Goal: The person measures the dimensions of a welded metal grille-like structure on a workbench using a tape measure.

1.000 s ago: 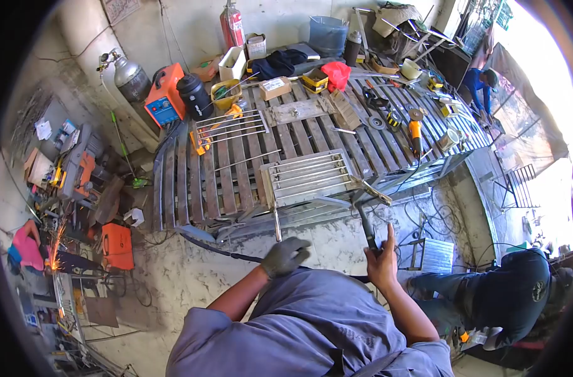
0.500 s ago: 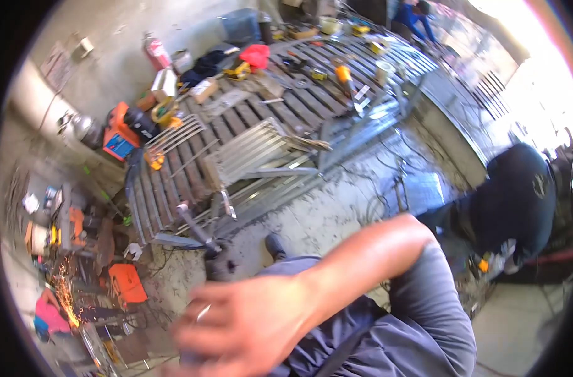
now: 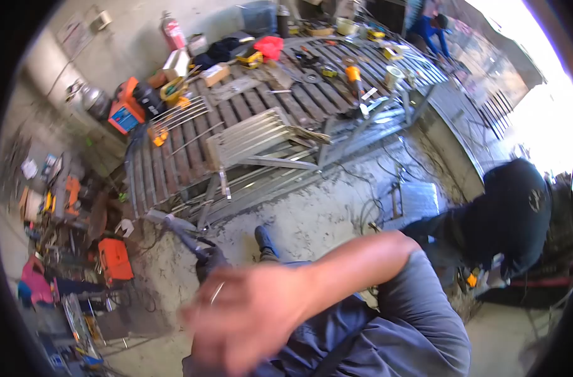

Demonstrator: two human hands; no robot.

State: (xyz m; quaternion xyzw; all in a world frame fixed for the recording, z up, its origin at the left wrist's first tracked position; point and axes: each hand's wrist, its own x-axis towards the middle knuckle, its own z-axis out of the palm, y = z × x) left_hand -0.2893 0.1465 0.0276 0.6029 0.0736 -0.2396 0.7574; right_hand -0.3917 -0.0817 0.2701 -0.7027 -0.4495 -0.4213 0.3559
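Observation:
My right hand (image 3: 248, 314) is bare, blurred and very close to the camera, with a ring on one finger. Its fingers are spread and hold nothing I can see. My right forearm crosses my grey shirt from the right. Just above it, my gloved left hand (image 3: 209, 262) is closed on the dark handle of a hammer-like tool (image 3: 176, 227), whose head points up-left over the sandy floor. The right hand partly hides the glove. A steel grille frame (image 3: 261, 135) lies on the slatted metal bench (image 3: 173, 173) beyond both hands.
A person in dark clothes (image 3: 512, 213) crouches at the right by a small metal panel (image 3: 419, 200) and loose cables. An orange welder (image 3: 115, 257) sits on the floor at left. The bench holds an angle grinder (image 3: 354, 78), boxes and tools. Another person in blue (image 3: 432, 28) works far back.
The view swung down and left. My right hand let go of the tool and came across close to the camera. My gloved left hand now holds the tool, lower left.

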